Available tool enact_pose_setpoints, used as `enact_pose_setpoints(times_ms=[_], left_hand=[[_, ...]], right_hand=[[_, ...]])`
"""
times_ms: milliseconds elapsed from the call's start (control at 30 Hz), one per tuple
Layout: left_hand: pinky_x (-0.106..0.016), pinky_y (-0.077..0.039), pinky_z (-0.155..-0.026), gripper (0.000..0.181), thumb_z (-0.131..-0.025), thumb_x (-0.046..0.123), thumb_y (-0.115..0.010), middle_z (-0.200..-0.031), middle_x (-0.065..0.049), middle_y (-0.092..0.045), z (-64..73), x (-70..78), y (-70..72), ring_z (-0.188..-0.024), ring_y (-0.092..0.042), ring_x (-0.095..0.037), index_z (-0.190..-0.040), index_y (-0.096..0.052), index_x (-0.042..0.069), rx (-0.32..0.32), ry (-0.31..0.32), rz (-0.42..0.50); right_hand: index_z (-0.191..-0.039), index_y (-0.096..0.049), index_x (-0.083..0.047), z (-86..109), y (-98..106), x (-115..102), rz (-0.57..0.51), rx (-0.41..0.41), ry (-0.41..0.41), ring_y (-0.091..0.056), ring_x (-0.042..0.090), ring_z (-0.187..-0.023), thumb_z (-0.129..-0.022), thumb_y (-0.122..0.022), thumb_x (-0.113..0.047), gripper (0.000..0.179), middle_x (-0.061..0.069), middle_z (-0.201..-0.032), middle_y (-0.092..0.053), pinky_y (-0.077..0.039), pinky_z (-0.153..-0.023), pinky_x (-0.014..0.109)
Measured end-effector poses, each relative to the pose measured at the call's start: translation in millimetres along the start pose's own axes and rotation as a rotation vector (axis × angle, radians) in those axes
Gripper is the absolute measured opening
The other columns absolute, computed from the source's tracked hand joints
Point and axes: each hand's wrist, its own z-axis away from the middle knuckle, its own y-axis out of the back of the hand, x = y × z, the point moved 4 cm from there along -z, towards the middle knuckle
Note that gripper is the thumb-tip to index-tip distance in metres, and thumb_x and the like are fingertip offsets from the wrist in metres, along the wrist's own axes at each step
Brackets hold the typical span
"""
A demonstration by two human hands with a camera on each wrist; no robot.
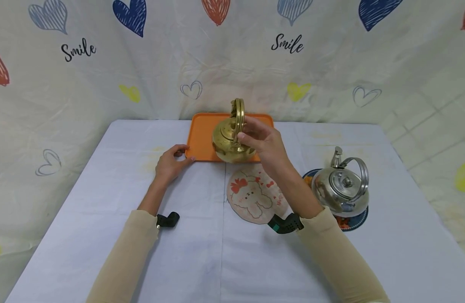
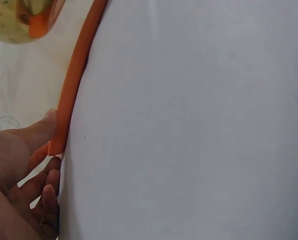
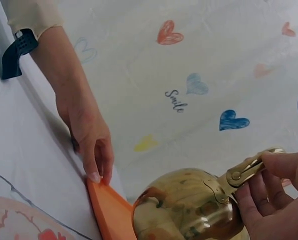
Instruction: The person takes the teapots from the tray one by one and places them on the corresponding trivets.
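My right hand (image 1: pixel 266 141) grips the upright handle of a brass-coloured kettle (image 1: pixel 225 145). The kettle overlaps the right half of an orange tray (image 1: pixel 201 134) in the head view. In the right wrist view, my thumb and fingers are round the handle and the kettle's shiny body (image 3: pixel 183 205) shows beside the tray edge. My left hand (image 1: pixel 169 165) pinches the tray's near left corner. The left wrist view has the thumb on one side of the rim (image 2: pixel 75 80) and the other fingers by its corner.
A silver kettle (image 1: pixel 323 189) stands on a blue patterned round mat (image 1: pixel 356 221) to the right. Nearer than the tray lies a pink round mat (image 1: pixel 251 206) with a bunny picture, partly under my right forearm. Behind the table hangs a heart-printed sheet (image 1: pixel 160 59).
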Motion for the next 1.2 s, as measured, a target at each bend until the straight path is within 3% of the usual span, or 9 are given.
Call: enact_pose_setpoints(times_ms=[467,1200], left_hand=[[-0.051,-0.043,-0.11,0.052,-0.095,0.038,-0.076,-0.14,-0.009,-0.064,0.4,0.5,0.6,-0.129,-0.057,-0.03,-0.142,-0.062,0.019,0.006,-0.016,0.002],[-0.052,-0.043,-0.112,0.053,-0.096,0.037,-0.075,-0.142,-0.01,-0.063,-0.2,0.9,0.6,-0.132,-0.056,-0.031,-0.143,-0.061,0.019,0.0,-0.005,-0.001]], right_hand=[[-0.14,-0.064,-0.007,7.2,3.5,-2.1,-0.016,-0.012,0.007,-0.067,0.015,-0.099,-0.099,-0.067,-0.002,0.041,-0.006,-0.1,-0.069,-0.055,-0.088,0.026],[-0.14,-0.062,-0.005,21.6,15.6,-1.7,-0.005,-0.008,0.012,-0.066,0.012,-0.102,-0.099,-0.067,-0.002,0.042,-0.007,-0.102,-0.07,-0.055,-0.088,0.03]])
